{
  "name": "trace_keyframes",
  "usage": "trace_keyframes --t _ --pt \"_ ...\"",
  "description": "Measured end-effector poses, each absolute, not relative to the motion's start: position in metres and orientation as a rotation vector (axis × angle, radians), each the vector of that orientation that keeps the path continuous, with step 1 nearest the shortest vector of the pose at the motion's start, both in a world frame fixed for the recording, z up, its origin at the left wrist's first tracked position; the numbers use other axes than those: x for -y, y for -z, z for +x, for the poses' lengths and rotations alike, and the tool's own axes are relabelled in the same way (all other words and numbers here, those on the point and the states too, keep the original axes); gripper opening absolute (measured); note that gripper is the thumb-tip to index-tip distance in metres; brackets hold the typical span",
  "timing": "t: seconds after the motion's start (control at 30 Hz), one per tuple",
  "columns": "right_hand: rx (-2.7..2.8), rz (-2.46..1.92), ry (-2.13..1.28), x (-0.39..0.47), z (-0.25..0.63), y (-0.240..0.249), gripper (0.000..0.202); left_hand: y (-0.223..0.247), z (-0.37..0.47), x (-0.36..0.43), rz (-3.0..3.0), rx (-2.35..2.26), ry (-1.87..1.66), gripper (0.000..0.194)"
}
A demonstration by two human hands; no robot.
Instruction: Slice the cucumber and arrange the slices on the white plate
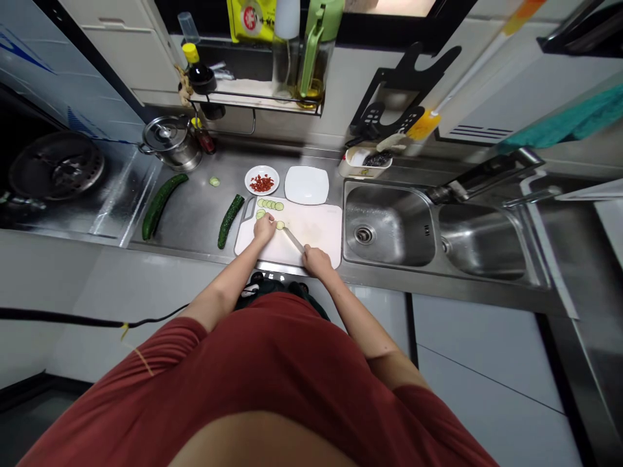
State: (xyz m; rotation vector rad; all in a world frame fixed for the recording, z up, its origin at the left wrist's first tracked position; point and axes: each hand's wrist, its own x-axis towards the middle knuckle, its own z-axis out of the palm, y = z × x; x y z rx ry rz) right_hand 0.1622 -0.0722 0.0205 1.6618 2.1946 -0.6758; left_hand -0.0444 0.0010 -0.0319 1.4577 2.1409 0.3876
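Observation:
My right hand (317, 261) is closed around the handle of a kitchen knife (293, 240), whose blade points up and left across the white cutting board (316, 224). At the knife's tip is a pale cucumber slice (280, 225), held at the fingertips of my left hand (265, 229), which is curled closed over the board's left part. A row of overlapping cucumber slices (270, 205) lies along the board's upper left, with another slice (260, 213) just beyond my left hand. Left of the board rests a dark green cucumber piece (230, 221).
Behind the board stand a plate of chopped red peppers (261, 181) and a white square plate (306, 185). A long cucumber (162, 206), a cucumber end (214, 181) and a steel pot (172, 143) are to the left. A double sink (389, 224) adjoins the board's right side.

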Motion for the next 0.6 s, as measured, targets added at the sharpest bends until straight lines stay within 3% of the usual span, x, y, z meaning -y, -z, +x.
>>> trace_keyframes --t 0.6 --pt "-2.18 1.618 0.714 0.0634 0.1541 -0.0163 0.026 0.0333 -0.044 -0.003 1.412 -2.165 -0.386 0.013"
